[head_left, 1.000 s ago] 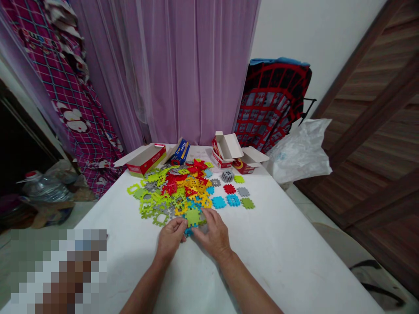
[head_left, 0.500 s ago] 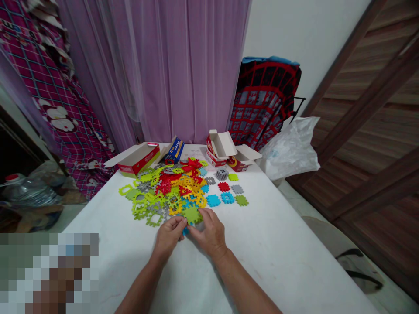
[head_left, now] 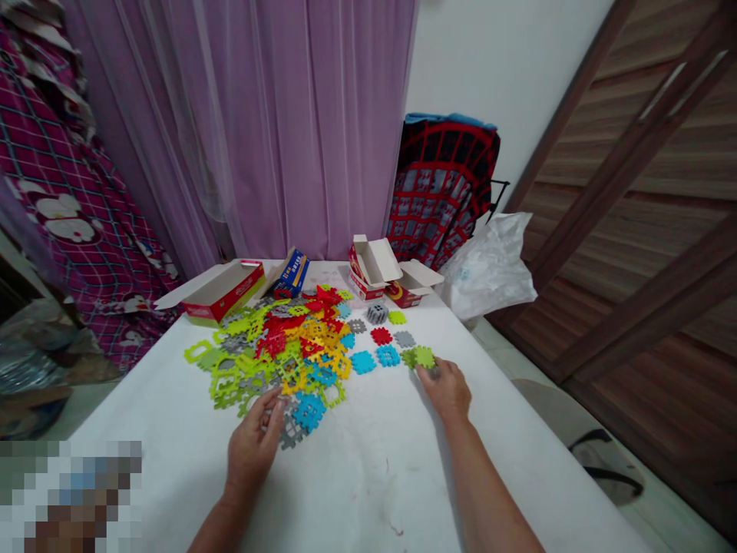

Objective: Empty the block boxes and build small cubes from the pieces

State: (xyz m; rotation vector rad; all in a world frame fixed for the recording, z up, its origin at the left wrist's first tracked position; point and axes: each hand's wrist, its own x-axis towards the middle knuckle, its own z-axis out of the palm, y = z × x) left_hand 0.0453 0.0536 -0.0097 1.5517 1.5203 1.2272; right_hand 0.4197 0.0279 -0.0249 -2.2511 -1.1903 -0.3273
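Note:
My right hand (head_left: 449,388) is closed on a light green toothed square piece (head_left: 424,356), held over a darker green piece (head_left: 408,358) at the right end of the loose rows. My left hand (head_left: 256,438) is at the near edge of the mixed pile (head_left: 288,338), beside a grey piece (head_left: 292,432) and a blue piece (head_left: 309,412); whether its curled fingers grip anything is hidden. Left of the green pieces lie two blue squares (head_left: 363,362) (head_left: 388,355). Behind them are a red square (head_left: 381,336), a grey square (head_left: 404,339) and a grey stack (head_left: 377,313).
Open red boxes (head_left: 224,296) (head_left: 374,269) (head_left: 410,284) and a blue box (head_left: 292,273) stand along the back of the white table (head_left: 368,476). A white plastic bag (head_left: 489,265) hangs at the back right corner. A chair (head_left: 599,453) is at the right.
My right hand has moved right from the pile's front with the green piece. My left hand has separated from it and moved left. The view has turned slightly right.

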